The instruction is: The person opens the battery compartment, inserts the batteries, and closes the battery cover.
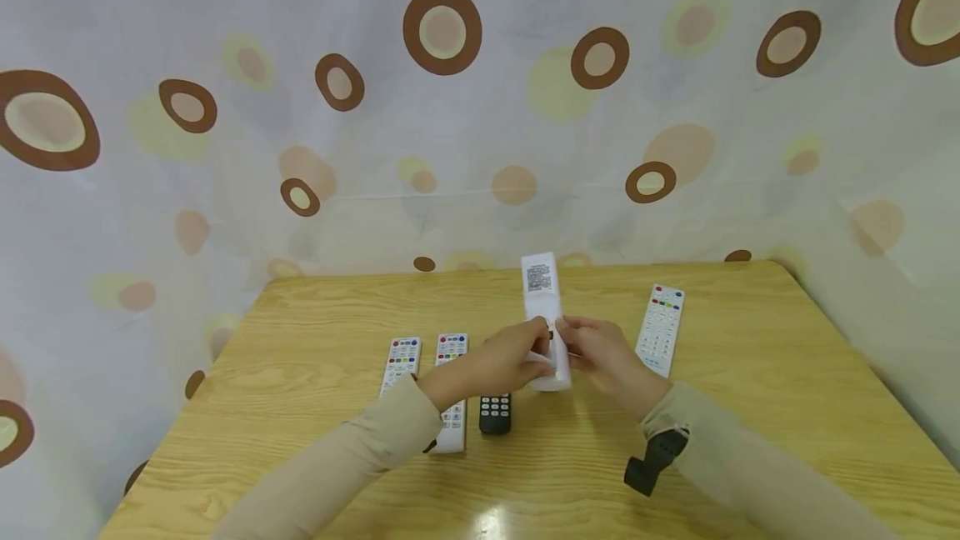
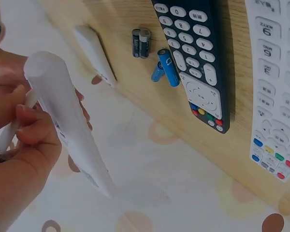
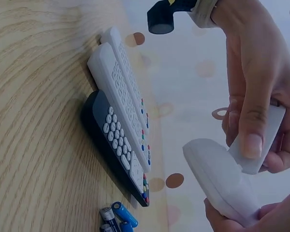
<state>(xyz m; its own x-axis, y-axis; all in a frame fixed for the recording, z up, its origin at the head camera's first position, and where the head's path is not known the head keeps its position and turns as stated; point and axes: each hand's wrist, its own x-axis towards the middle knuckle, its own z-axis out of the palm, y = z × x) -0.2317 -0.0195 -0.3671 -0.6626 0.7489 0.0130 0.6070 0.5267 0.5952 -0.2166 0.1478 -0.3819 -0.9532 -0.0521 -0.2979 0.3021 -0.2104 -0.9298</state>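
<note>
A white remote control (image 1: 542, 300) is raised above the table, its back with a printed label facing up. My right hand (image 1: 606, 358) grips it from the right side. My left hand (image 1: 510, 357) pinches a flat white piece that looks like a battery cover (image 3: 270, 133) between thumb and fingers. In the right wrist view this cover is tilted beside the remote's rounded end; whether they touch I cannot tell. The remote's battery compartment is hidden by the hands. Two blue batteries (image 2: 168, 67) and two dark batteries (image 2: 144, 43) lie on the table.
A black remote (image 1: 495, 413) lies below my left hand. Two white remotes, a nearer one (image 1: 451, 433) and a farther-left one (image 1: 403, 357), lie left of it, partly under my left arm. Another white remote (image 1: 662, 323) lies to the right. A patterned curtain (image 1: 480, 132) hangs behind the wooden table (image 1: 337, 307).
</note>
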